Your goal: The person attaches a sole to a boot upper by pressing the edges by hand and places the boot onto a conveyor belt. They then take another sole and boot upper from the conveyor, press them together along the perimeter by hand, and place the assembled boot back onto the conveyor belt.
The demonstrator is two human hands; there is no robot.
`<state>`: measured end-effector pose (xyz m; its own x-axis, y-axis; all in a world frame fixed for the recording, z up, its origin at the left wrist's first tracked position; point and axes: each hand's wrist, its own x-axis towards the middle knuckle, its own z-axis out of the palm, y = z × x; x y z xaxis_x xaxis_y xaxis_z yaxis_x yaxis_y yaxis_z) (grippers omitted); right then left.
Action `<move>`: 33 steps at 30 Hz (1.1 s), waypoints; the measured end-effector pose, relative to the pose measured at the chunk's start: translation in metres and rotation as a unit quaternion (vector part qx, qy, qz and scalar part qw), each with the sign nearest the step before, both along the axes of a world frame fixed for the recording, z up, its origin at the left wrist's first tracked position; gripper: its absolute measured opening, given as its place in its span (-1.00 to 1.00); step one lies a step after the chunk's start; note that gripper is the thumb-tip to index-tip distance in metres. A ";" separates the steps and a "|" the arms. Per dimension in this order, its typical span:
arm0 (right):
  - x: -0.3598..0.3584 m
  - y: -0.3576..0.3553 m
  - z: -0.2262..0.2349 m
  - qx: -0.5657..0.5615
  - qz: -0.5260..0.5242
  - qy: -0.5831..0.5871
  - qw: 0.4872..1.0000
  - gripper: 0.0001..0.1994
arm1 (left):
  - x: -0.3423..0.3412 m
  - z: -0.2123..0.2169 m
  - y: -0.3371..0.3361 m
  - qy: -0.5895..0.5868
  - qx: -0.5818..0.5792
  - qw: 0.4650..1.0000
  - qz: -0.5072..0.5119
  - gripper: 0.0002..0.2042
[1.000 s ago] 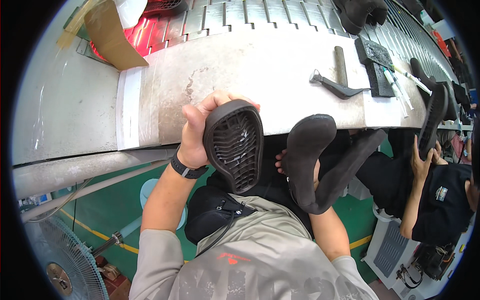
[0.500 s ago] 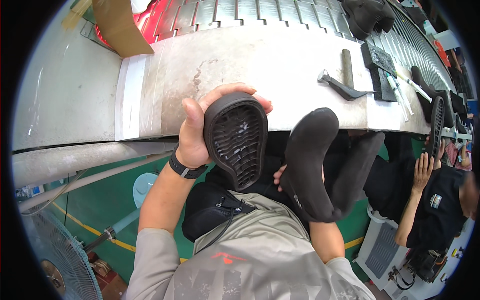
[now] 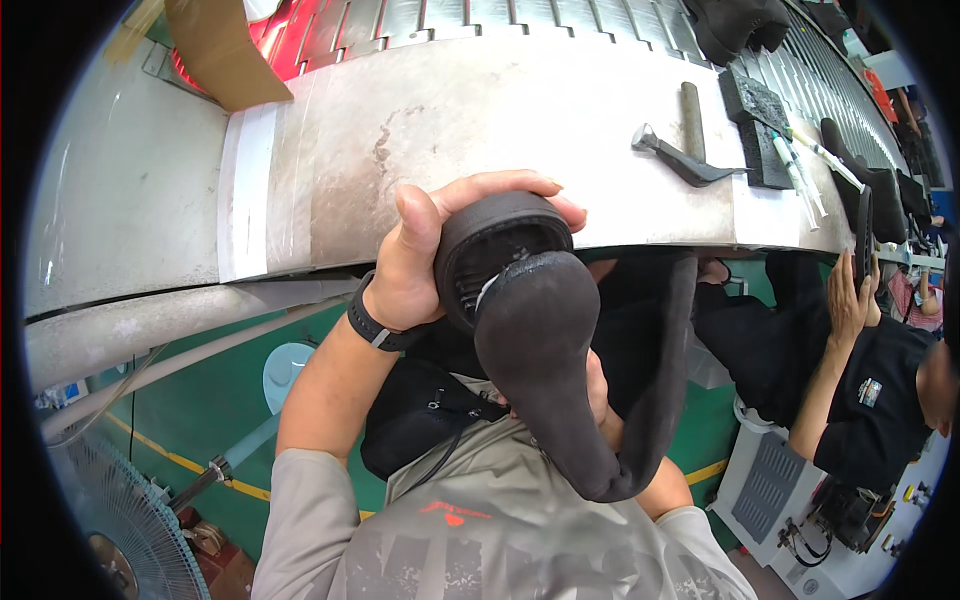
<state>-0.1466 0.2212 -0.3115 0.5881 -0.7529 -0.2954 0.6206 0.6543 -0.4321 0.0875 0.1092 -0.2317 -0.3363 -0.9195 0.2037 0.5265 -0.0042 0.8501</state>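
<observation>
My left hand (image 3: 412,262) grips a black shoe sole (image 3: 462,222) from its outer side, thumb up, fingers curled over the far rim. The sole's ribbed inner face is turned toward the dark suede boot upper (image 3: 540,350). The toe of this boot upper lies over part of the sole, with its tip at the sole's cavity. Around the boot's side, my right hand (image 3: 597,388) holds it from beneath; most of the fingers are hidden behind it. The boot's shaft bends up to the right.
A pale worktable (image 3: 520,120) spans the front, with a hammer (image 3: 690,165), black blocks (image 3: 757,125) and syringes (image 3: 797,180) at its right. Behind it runs a slatted metal conveyor (image 3: 470,20). A co-worker's hand (image 3: 848,310) holds another sole at right. A fan (image 3: 120,520) stands lower left.
The boot upper has moved left and turned, its toe now meeting the sole. My left hand has tilted the sole and brought it slightly right. The co-worker's sole has turned edge-on.
</observation>
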 end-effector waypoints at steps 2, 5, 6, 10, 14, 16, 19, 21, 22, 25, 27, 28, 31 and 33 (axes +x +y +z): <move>0.000 0.002 -0.003 -0.002 0.009 0.002 1.000 -0.21 | 0.001 0.004 0.002 -0.018 -0.023 1.000 -0.008 0.09; -0.002 0.002 -0.006 0.010 -0.001 0.001 1.000 -0.27 | -0.004 0.012 0.006 0.003 -0.019 1.000 -0.002 0.12; -0.004 0.001 -0.008 -0.015 0.000 -0.009 1.000 -0.32 | -0.005 0.016 0.007 -0.001 -0.019 1.000 0.001 0.11; -0.009 0.005 -0.020 -0.063 -0.018 0.027 0.997 -0.39 | -0.008 0.019 0.009 -0.020 -0.027 0.999 -0.018 0.08; -0.007 -0.001 -0.009 -0.108 -0.010 0.061 0.992 -0.29 | -0.010 0.018 0.010 -0.042 -0.036 0.998 -0.025 0.07; -0.007 -0.003 -0.005 -0.105 -0.007 0.059 0.993 -0.28 | -0.015 0.019 0.012 -0.012 -0.010 1.000 0.007 0.09; -0.007 -0.005 0.002 -0.094 0.001 0.058 0.994 -0.26 | -0.017 0.017 0.013 0.004 -0.002 1.000 0.008 0.09; -0.006 -0.007 0.004 -0.093 0.006 0.056 0.994 -0.25 | -0.017 0.016 0.012 0.003 -0.007 1.000 0.007 0.09; -0.007 -0.007 0.006 -0.095 0.006 0.055 0.994 -0.25 | -0.018 0.016 0.012 0.002 -0.015 1.000 0.006 0.09; -0.008 -0.006 0.004 -0.068 0.016 0.067 0.995 -0.20 | -0.018 0.015 0.010 -0.008 -0.031 0.999 0.014 0.09; -0.006 -0.005 0.003 -0.058 0.007 0.063 0.996 -0.21 | -0.018 0.014 0.010 -0.012 -0.033 0.999 0.015 0.09; -0.005 -0.005 0.003 -0.048 -0.002 0.060 0.997 -0.21 | -0.017 0.014 0.010 -0.015 -0.035 0.999 0.015 0.09; -0.003 -0.007 0.007 -0.043 0.002 0.056 0.997 -0.22 | -0.017 0.015 0.010 -0.016 -0.037 0.999 0.010 0.09; -0.004 -0.005 -0.001 -0.036 -0.006 0.052 0.998 -0.23 | -0.017 0.015 0.009 -0.011 -0.037 0.999 0.008 0.09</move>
